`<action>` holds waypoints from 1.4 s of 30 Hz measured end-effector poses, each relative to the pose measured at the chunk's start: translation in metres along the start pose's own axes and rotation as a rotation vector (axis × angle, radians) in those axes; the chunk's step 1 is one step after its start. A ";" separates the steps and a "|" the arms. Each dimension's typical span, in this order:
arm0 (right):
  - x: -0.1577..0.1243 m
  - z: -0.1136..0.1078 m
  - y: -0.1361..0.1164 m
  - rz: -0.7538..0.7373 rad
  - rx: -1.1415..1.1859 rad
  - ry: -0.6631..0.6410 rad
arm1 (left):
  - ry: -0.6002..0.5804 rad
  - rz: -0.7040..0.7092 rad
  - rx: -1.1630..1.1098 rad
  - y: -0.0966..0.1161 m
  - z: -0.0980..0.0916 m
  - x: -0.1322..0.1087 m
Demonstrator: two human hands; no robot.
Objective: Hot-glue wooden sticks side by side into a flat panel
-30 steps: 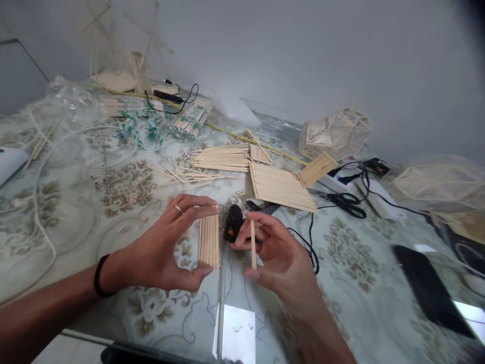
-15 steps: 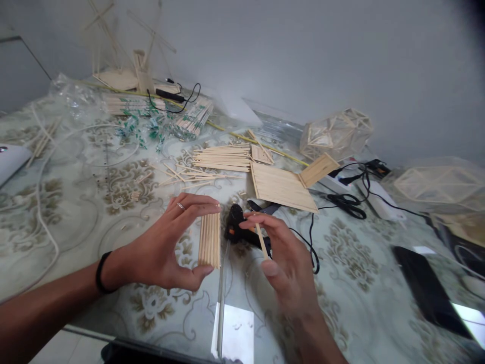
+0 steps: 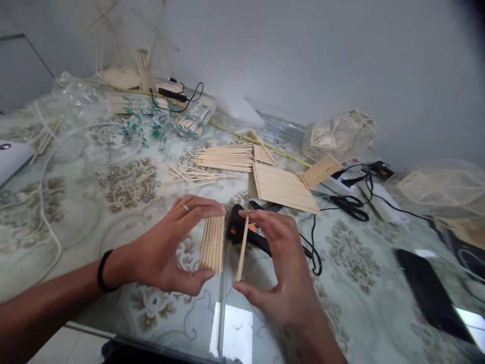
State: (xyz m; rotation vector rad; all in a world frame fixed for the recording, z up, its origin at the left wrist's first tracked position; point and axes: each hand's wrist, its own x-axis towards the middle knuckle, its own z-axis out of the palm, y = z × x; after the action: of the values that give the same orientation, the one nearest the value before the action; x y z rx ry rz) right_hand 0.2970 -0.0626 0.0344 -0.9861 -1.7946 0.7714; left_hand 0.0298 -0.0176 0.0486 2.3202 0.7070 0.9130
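My left hand (image 3: pixel 166 247) pinches a small panel of glued wooden sticks (image 3: pixel 212 244) between fingertips at its top end and thumb at its bottom end. My right hand (image 3: pixel 282 268) grips one loose wooden stick (image 3: pixel 242 248) end to end, between forefinger and thumb, tilted and close to the panel's right edge. A black glue gun (image 3: pixel 242 231) lies on the table just behind the stick, its cord trailing to the right.
Piles of sticks (image 3: pixel 223 156) and a larger stick panel (image 3: pixel 282 188) lie further back. Scissors (image 3: pixel 346 205), black cables, a phone (image 3: pixel 428 288) and wireframe stick models (image 3: pixel 341 134) are on the right. Plastic bags and stick structures stand far left.
My right hand has turned the single stick and brought it left, closer to the panel. My left hand has held the panel nearly still.
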 end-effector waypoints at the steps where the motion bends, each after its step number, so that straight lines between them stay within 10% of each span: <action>1: 0.000 0.000 0.000 -0.020 -0.051 -0.021 | 0.001 0.009 -0.005 0.000 0.000 0.000; 42: 0.006 0.000 -0.013 -0.213 -0.246 -0.151 | -0.041 0.095 -0.085 0.002 0.003 0.001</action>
State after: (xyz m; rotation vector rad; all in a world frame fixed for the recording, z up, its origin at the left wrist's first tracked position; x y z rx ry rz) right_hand 0.2916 -0.0640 0.0479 -0.8915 -2.1242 0.5113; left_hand 0.0332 -0.0194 0.0486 2.3062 0.5348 0.9162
